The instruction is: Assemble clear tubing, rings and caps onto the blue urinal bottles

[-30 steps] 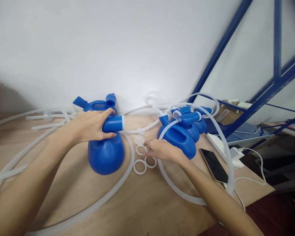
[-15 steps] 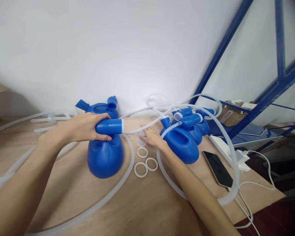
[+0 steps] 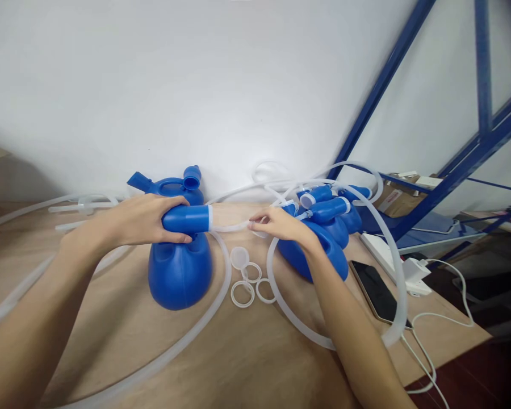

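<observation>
My left hand (image 3: 166,220) is wrapped round the blue cylindrical mouthpiece (image 3: 189,219), whose white-rimmed end points right. Under it stands a rounded blue plastic bottle (image 3: 180,278). From the white rim a translucent hose (image 3: 230,228) runs rightward. The fingertips of my right hand (image 3: 276,223) are closed on this hose; the palm hides part of it. Something whitish shows just below those fingers, too covered to make out. On the table lie a translucent cap (image 3: 239,258) with a strap and several white rings (image 3: 242,294).
More blue bottles (image 3: 330,258) with hoses cluster at right. Another blue bottle (image 3: 170,190) stands behind mine. A phone (image 3: 378,292), a white power strip (image 3: 392,261) and cables lie near the wooden table's (image 3: 238,363) right edge. A blue metal frame (image 3: 383,85) rises beyond.
My right hand has left the caps on the table and moved up and right to the hose. The strapped cap now lies nearer, overlapping a ring. My left hand keeps its hold.
</observation>
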`<act>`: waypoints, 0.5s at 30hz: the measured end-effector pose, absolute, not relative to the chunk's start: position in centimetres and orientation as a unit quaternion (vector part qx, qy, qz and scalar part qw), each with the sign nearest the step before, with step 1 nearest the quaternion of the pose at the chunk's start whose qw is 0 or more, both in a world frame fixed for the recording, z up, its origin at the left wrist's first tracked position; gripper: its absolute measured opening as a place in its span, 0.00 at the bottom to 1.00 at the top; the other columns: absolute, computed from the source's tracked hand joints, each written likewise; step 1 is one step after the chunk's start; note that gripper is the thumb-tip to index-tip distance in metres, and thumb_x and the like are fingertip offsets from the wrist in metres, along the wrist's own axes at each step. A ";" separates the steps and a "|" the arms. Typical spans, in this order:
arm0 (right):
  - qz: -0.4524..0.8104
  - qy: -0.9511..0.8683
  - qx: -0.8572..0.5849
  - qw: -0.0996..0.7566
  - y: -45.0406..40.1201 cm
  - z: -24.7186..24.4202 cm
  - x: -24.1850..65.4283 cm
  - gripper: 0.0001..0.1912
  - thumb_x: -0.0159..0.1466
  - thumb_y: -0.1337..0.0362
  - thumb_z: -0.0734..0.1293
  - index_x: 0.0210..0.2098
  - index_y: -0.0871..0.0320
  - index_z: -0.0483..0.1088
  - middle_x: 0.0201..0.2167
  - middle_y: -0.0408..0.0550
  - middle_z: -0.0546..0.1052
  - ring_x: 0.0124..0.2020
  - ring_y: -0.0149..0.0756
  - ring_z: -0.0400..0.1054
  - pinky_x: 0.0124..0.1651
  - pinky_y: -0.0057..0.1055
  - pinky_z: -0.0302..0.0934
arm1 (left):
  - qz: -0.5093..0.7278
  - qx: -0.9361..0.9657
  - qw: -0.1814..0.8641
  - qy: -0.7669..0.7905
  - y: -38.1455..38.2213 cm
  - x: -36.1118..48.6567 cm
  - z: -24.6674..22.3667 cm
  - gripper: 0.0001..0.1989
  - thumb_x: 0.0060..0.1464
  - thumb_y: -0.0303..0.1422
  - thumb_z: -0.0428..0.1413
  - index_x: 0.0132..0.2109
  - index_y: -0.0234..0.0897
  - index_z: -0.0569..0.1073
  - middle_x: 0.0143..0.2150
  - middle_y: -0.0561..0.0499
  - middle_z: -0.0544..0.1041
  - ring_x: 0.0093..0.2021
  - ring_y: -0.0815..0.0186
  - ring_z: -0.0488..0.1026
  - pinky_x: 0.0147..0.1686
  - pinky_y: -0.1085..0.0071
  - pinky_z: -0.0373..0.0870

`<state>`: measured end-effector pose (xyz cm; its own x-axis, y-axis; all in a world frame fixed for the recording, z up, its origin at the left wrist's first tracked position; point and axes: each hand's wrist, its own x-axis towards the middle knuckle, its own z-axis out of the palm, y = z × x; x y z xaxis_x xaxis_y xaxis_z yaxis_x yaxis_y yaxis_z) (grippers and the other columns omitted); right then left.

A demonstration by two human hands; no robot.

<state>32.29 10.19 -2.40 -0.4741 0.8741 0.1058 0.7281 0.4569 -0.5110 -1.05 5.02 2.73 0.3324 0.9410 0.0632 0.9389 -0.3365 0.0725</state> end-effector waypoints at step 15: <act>0.469 -0.726 -0.210 0.457 8.0 -6.9 20.8 0.36 0.68 0.36 0.63 0.65 0.49 0.53 0.70 0.53 0.61 0.67 0.40 0.62 0.68 0.38 0.62 | 0.089 0.854 -0.017 0.513 5.1 -0.4 2.3 0.30 0.51 0.60 0.57 0.52 0.45 0.74 0.40 0.46 0.82 0.39 0.50 0.79 0.36 0.62 0.66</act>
<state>20.84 7.97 -6.89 -0.4947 0.7332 0.4666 -0.1244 0.4716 -0.8730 -0.45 5.11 2.28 0.4582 0.8727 0.1690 0.8788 -0.4733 0.0613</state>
